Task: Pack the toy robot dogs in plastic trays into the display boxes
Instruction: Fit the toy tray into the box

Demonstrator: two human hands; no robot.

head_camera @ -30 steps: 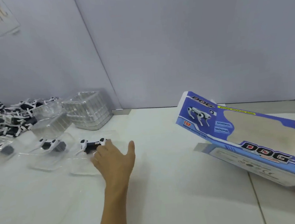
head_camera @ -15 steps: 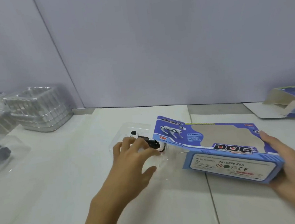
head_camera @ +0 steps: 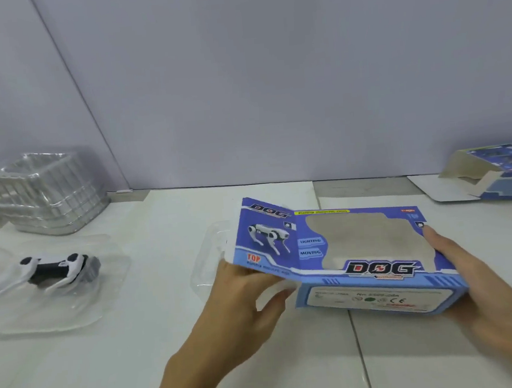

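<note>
A blue display box point(head_camera: 362, 255) printed "DOG" lies on the white table, tilted, its left end open. My left hand point(head_camera: 242, 303) holds a clear plastic tray point(head_camera: 206, 260) at that open end, its fingertips hidden under the box's front panel. Most of the tray sits inside the box, and the toy dog in it is out of sight. My right hand point(head_camera: 479, 285) grips the box's right end, thumb on the top face. A second black-and-white toy robot dog point(head_camera: 53, 267) lies in its own clear tray point(head_camera: 42, 314) at the left.
A stack of empty clear trays point(head_camera: 47, 193) stands at the back left against the grey wall. Another blue display box point(head_camera: 500, 172) lies open at the far right. A seam point(head_camera: 360, 355) between table sheets runs below the box.
My left hand has pushed the tray and its dog further into the box's open end; the dog is now hidden. The box has tipped its front face up. The tray at left has come into view.
</note>
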